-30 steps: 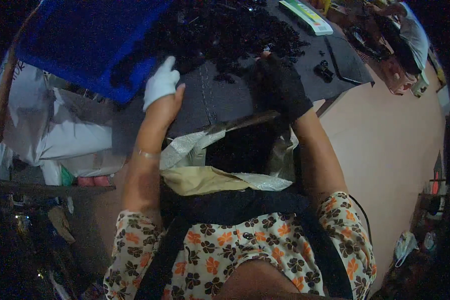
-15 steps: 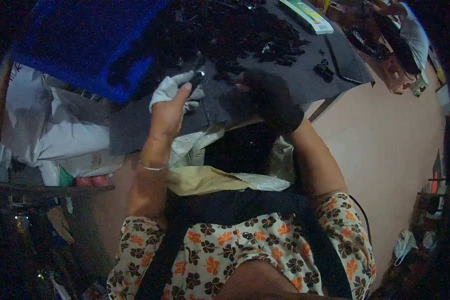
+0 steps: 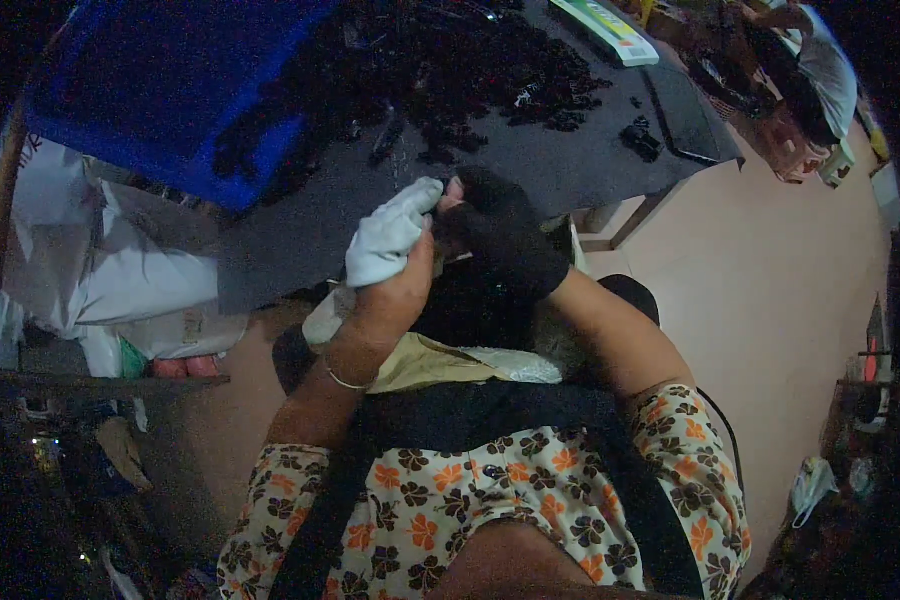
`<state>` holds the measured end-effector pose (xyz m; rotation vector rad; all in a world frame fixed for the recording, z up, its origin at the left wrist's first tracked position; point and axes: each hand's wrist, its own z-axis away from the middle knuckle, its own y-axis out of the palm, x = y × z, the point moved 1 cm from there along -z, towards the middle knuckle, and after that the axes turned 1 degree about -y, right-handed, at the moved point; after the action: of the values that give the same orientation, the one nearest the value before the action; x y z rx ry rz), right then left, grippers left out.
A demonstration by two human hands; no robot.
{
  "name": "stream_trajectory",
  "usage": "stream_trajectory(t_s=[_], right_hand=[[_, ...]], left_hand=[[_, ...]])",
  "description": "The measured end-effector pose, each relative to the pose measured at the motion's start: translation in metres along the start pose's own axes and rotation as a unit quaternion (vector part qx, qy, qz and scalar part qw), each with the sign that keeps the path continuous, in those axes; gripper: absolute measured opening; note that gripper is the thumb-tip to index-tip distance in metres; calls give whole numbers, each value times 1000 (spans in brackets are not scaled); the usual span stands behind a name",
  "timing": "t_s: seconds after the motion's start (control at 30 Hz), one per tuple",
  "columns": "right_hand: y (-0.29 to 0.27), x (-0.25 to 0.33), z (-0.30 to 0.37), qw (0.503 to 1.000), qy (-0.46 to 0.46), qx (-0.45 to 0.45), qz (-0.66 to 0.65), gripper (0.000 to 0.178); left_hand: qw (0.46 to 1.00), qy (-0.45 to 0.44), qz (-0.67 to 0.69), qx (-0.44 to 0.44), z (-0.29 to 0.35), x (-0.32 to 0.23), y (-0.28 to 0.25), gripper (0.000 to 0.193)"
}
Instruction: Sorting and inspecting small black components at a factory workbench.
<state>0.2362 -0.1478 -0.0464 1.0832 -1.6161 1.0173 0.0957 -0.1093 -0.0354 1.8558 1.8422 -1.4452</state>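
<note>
Fingers (image 3: 410, 205) gloved, pressed together, grasp unclear

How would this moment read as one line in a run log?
left hand: white glove, at table edge | right hand: black glove, touching left | table: pile of black parts | crate: blue, left

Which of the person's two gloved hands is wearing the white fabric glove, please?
The left hand wears the white fabric glove; the right hand, pressed against it at the grey table's edge, wears a black one.
</note>
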Motion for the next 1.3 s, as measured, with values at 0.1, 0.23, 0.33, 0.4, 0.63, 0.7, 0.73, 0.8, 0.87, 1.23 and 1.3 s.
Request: stream_trajectory(t_s=[0.1, 0.23, 0.33, 0.4, 0.63, 0.7, 0.73, 0.8, 0.87, 1.23, 1.3], right_hand=[[4, -1, 6, 997, -15, -49, -57, 10], [2, -7, 7, 992, 5, -79, -95, 12], [4, -4, 5, 995, 28, -35, -85, 15], [3, 1, 6, 997, 12, -32, -70, 17], [6, -2, 8, 997, 0, -1, -80, 20], [-2, 2, 4, 997, -58, -31, 46, 20], [-7, 3, 1, 977, -113, -60, 171, 23], [-13, -4, -2, 975, -164, -39, 144, 27], [-14, -5, 2, 970, -212, -18, 118, 32], [-19, 6, 11, 992, -20, 113, 60, 29], [-26, 11, 6, 979, -18, 163, 121, 29]], left_hand=[[999, 17, -41, -6, -2, -10, 1, 18], [958, -185, 200, -88, 1, -10, 4, 19], [994, -74, 52, -61, 7, -5, 5, 22], [999, -18, -15, -37, 6, -11, 2, 24], [998, -41, -50, -9, 6, -14, -4, 29], [992, -97, 72, -37, 8, -6, -3, 27], [979, -135, 149, -35, 8, -7, -6, 26], [959, -171, 224, -33, 7, -7, -9, 25], [968, -140, 206, -15, 6, -4, -9, 23], [982, -120, 100, 106, 12, -6, -30, 30], [985, -76, 7, 157, 4, -3, -36, 34]])
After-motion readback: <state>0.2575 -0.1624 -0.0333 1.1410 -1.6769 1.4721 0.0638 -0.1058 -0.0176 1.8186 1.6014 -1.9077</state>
